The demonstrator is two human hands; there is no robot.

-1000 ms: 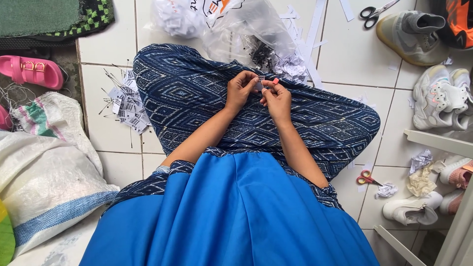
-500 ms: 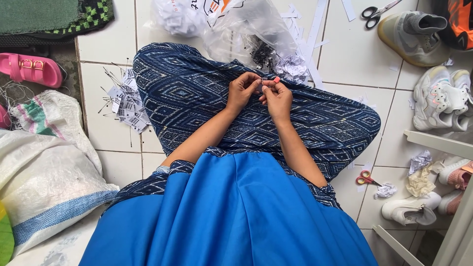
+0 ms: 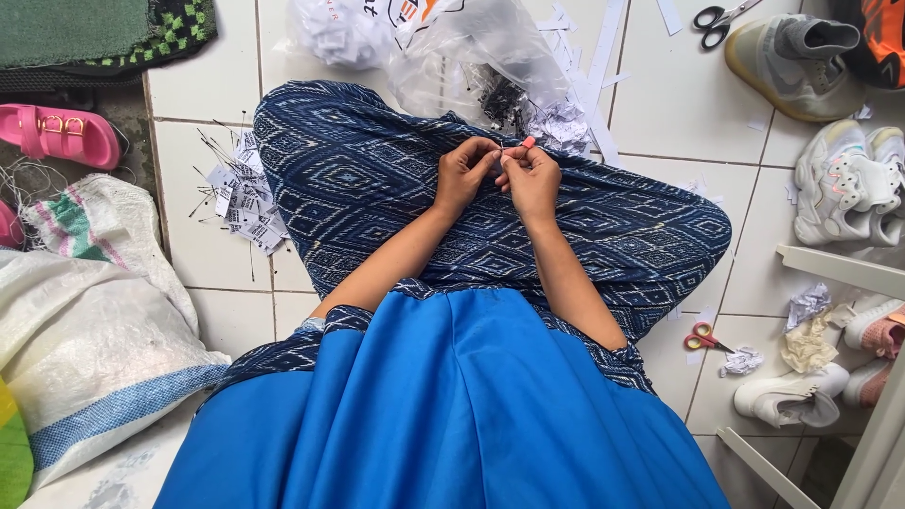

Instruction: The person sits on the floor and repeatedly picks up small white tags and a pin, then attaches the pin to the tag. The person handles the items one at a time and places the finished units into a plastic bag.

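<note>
1. Head view: the left hand point(image 3: 464, 174) and right hand point(image 3: 531, 179) meet over the patterned skirt point(image 3: 377, 188), fingertips pinched on a small tag point(image 3: 509, 155).
2. Tag pile point(image 3: 243, 198) lies left on the floor; red scissors point(image 3: 702, 336) lie right.

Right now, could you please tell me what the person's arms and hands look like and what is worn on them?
Both forearms are bare. The left hand and right hand wear no gloves; no rings or watch are visible. The sleeves end near the elbows, in dark blue cloth with a pale diamond pattern.
</note>
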